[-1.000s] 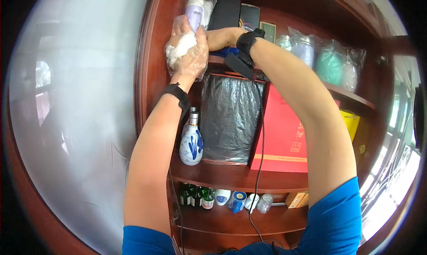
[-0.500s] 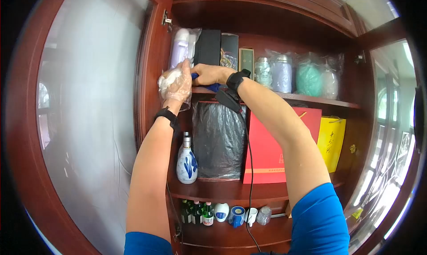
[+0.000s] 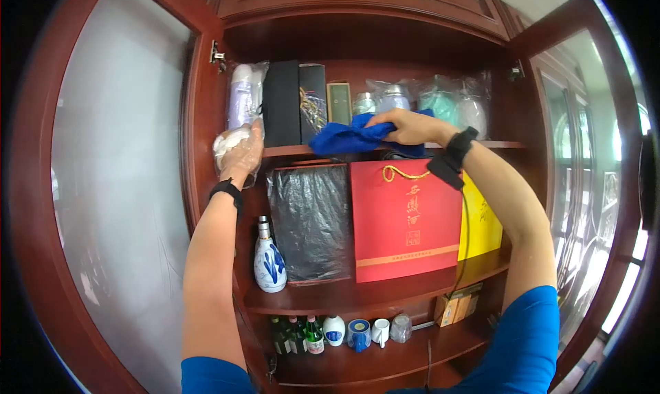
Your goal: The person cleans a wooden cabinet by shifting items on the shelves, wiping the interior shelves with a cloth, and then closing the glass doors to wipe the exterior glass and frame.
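My right hand grips a crumpled blue cloth, which hangs over the front edge of the upper shelf. At the left end of that shelf, my left hand is closed around a white item in clear plastic; its exact kind is not clear. Just above the left hand stands a lilac bottle with a white cap, also in clear plastic. Beside it are a tall black box and a dark box with tinsel-like strands. The cloth and right hand partly cover the jars behind them.
Plastic-wrapped jars, among them a green one, line the upper shelf's right side. Below stand a blue-and-white bottle, a black-wrapped box, a red gift bag and a yellow bag. Glass doors flank the cabinet.
My right hand has moved right along the shelf with the blue cloth, away from my left hand. The left hand still holds the white wrapped item. The camera view has shifted.
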A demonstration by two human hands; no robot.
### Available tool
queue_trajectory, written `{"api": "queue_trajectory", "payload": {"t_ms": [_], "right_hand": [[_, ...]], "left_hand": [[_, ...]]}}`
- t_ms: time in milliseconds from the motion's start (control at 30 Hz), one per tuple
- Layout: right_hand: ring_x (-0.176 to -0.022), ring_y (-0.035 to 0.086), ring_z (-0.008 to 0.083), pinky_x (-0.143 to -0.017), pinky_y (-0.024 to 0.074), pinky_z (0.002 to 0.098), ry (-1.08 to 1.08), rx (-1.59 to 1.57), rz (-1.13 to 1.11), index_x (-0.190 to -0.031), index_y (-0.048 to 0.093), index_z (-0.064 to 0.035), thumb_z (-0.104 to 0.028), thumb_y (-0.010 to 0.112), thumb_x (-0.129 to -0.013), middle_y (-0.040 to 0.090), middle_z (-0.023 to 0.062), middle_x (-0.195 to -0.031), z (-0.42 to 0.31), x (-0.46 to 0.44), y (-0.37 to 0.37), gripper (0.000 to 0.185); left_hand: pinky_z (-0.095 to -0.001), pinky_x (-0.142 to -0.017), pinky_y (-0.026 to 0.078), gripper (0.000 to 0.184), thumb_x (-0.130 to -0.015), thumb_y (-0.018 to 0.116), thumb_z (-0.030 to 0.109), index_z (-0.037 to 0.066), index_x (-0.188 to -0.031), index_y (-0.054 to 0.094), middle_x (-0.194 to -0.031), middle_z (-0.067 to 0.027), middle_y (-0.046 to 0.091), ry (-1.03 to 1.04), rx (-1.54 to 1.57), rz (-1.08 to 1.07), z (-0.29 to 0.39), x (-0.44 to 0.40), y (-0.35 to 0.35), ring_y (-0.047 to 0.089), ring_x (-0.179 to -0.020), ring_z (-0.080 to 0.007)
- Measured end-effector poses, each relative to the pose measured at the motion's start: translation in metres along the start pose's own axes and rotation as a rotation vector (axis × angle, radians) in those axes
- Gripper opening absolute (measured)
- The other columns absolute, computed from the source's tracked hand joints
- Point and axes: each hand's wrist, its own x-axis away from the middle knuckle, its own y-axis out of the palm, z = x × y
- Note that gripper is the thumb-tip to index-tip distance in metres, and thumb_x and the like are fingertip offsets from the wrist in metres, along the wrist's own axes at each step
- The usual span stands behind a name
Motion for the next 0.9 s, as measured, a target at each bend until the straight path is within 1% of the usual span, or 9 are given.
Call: {"api": "queue_trajectory", "payload": {"t_ms": [133,200,367,467,567,733,800,867,900], "right_hand": [[-0.112,0.068,0.0319,-0.1,0.0515,0.0375,0.108,0.248,0.142,-0.13,0.067,-0.0038,0.006,0.06,-0.08,0.073,0.02,-0.119,0.042,0.07,-0.018,0.051],[-0.111,0.069,0.0294,-0.098,0.0521,0.0373,0.222,0.286,0.193,-0.132,0.066,-0.0034,0.003,0.061,-0.084,0.073,0.0183,-0.118,0.048,0.104,-0.024,0.048],[-0.098,0.071,0.0176,-0.089,0.059,0.0338,0.588,-0.855,0.559,-0.132,0.064,-0.0019,-0.013,0.063,-0.098,0.073,0.0103,-0.115,0.024,0.19,-0.002,0.036],[-0.1,0.07,0.0136,-0.091,0.0586,0.0311,0.547,-1.157,0.622,-0.128,0.065,-0.0002,-0.013,0.063,-0.101,0.073,0.0079,-0.112,-0.003,0.227,0.032,0.03],[-0.108,0.067,0.0106,-0.098,0.0552,0.0292,0.29,-0.645,0.66,-0.124,0.067,-0.0003,-0.004,0.065,-0.1,0.074,0.0053,-0.116,-0.018,0.253,0.067,0.025],[-0.113,0.065,0.0107,-0.101,0.0545,0.0293,0.229,-0.538,0.677,-0.127,0.065,-0.0028,0.005,0.068,-0.092,0.071,0.0052,-0.122,-0.031,0.276,0.11,0.037],[-0.113,0.066,0.0126,-0.1,0.0558,0.0305,0.365,-0.553,0.705,-0.129,0.063,-0.0041,0.0,0.066,-0.095,0.071,0.0073,-0.124,-0.032,0.288,0.128,0.034],[-0.102,0.071,0.0179,-0.095,0.0583,0.0312,0.421,-0.79,0.782,-0.126,0.064,-0.0044,-0.023,0.057,-0.103,0.073,0.0092,-0.115,-0.045,0.291,0.151,0.03],[-0.1,0.072,0.0187,-0.094,0.0583,0.0314,0.63,-0.933,0.783,-0.125,0.064,-0.0034,-0.024,0.057,-0.103,0.073,0.0104,-0.114,-0.046,0.288,0.155,0.032]], "left_hand": [[-0.0515,-0.118,0.033,0.074,-0.106,0.002,0.058,0.016,-0.153,0.041,-0.138,-0.0252,0.063,0.026,-0.098,-0.018,-0.006,-0.001,0.005,0.057,-0.132,-0.0422],[-0.0495,-0.116,0.036,0.096,-0.103,0.003,0.068,0.002,-0.134,0.065,-0.128,-0.0266,0.068,-0.114,-0.072,0.026,-0.018,-0.019,0.022,0.062,-0.125,-0.044],[-0.0491,-0.105,0.046,0.097,-0.1,0.016,0.077,0.003,-0.102,0.079,-0.104,-0.0256,0.074,0.068,-0.098,0.142,-0.039,-0.042,0.031,0.069,-0.111,-0.0425],[-0.0487,-0.103,0.046,0.093,-0.088,0.038,0.088,0.01,-0.121,0.075,-0.122,-0.022,0.072,-0.001,0.004,0.085,-0.042,-0.051,0.017,0.065,-0.12,-0.0404],[-0.0447,-0.106,0.043,0.101,-0.079,0.049,0.092,0.006,-0.127,0.072,-0.127,-0.0174,0.071,-0.065,0.251,-0.057,-0.018,-0.028,0.002,0.063,-0.122,-0.036],[-0.0464,-0.107,0.041,0.101,-0.087,0.039,0.088,0.003,-0.134,0.066,-0.132,-0.0207,0.067,0.047,0.004,-0.11,-0.046,-0.072,0.02,0.06,-0.126,-0.0385],[-0.0478,-0.107,0.042,0.088,-0.097,0.033,0.077,0.004,-0.136,0.063,-0.132,-0.0231,0.065,0.168,-0.125,-0.047,-0.067,-0.094,0.027,0.06,-0.125,-0.0401],[-0.0493,-0.103,0.044,0.076,-0.104,0.029,0.066,0.006,-0.139,0.06,-0.127,-0.0252,0.065,0.725,-0.162,0.337,-0.129,-0.123,0.058,0.062,-0.12,-0.0423],[-0.0508,-0.099,0.046,0.071,-0.106,0.028,0.061,0.006,-0.139,0.06,-0.125,-0.0248,0.066,0.545,-0.065,0.339,-0.093,-0.087,0.052,0.063,-0.117,-0.0426]]}}
